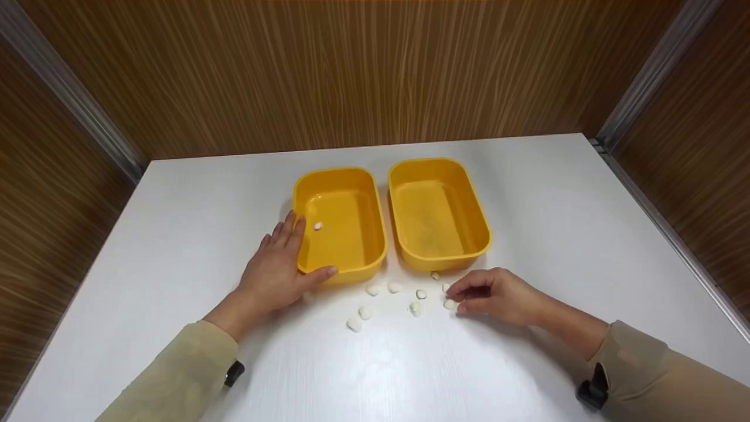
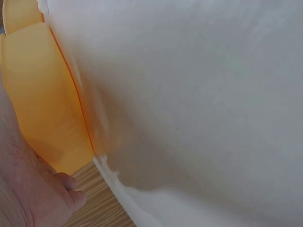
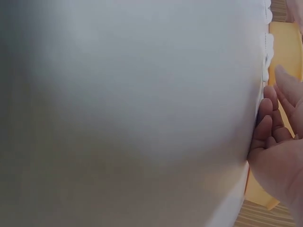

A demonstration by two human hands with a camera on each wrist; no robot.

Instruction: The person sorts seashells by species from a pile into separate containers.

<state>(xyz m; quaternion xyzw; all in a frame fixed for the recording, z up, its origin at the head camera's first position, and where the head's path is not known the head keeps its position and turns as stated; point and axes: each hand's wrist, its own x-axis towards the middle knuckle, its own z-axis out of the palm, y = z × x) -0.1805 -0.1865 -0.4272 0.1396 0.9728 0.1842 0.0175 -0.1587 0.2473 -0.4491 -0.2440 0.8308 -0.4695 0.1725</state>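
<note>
In the head view my left hand [image 1: 274,275] lies spread along the left yellow bin [image 1: 358,274], fingers over its left rim and thumb at the near rim. One small white piece [image 1: 318,226] sits inside that bin. My right hand [image 1: 505,298] is low over the table in front of the right yellow bin [image 1: 436,264]. Its thumb and forefinger are parted, fingertips right at a small whitish pebble-like piece [image 1: 450,305]. Several similar pieces lie scattered to its left, among them one piece [image 1: 415,308] and another [image 1: 354,323].
The two bins stand side by side on a white table [image 1: 398,375], a narrow gap between them. Brown wood-grain panels [image 1: 363,76] rise behind the table and at both sides. A small brownish piece [image 1: 435,275] lies close to the right bin's near wall.
</note>
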